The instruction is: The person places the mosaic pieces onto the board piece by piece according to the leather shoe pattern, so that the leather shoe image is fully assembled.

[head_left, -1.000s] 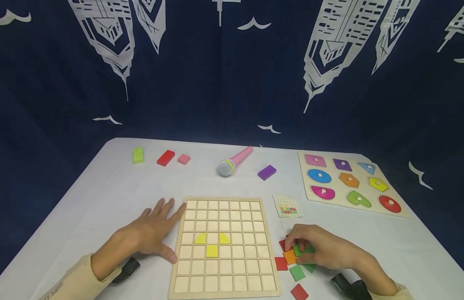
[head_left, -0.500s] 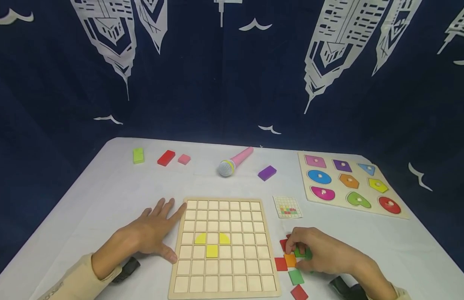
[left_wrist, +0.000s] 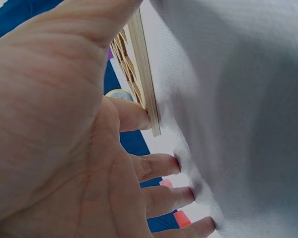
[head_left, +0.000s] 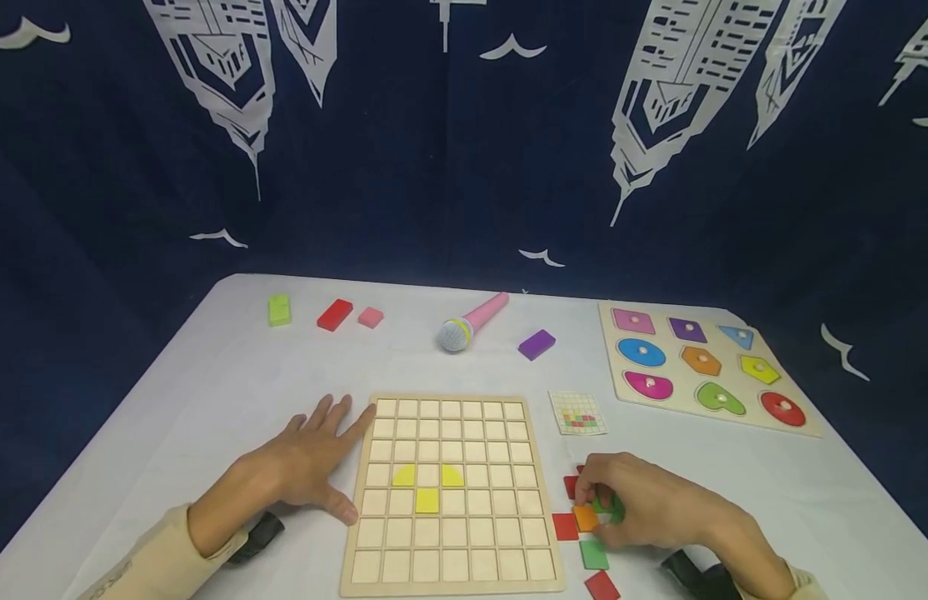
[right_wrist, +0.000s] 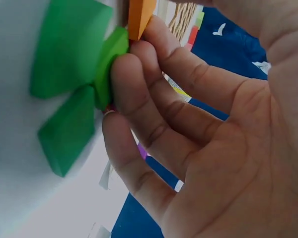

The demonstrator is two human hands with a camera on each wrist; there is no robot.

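My left hand [head_left: 302, 467] lies with spread fingers at the left edge of the wooden grid board [head_left: 349, 550]; a finger touches the board's side in the left wrist view. On the board sit a yellow square tile [head_left: 427, 501] and two yellow rounded tiles, one of them the right yellow tile [head_left: 452, 476]. To the right, my right hand [head_left: 651, 504] bends over loose tiles, pinching an orange square tile [head_left: 586, 518] between finger and thumb. Other fingertips touch a light green tile [right_wrist: 109, 69]. Dark green tiles [right_wrist: 69, 49] lie beside them. Red tiles [head_left: 565, 527] lie nearby.
A small pattern card [head_left: 577, 413] lies right of the board. Behind it is a shape puzzle [head_left: 677, 400] with knobs. A pink toy microphone [head_left: 475, 321], a purple block [head_left: 536, 344], a red block [head_left: 334, 315], a pink block [head_left: 371, 317] and a lime block [head_left: 280, 309] stand farther back.
My right hand has shifted slightly toward me, its fingers drawing in around the orange tile. The green tile near the front has moved a little. My left hand stays at the board.
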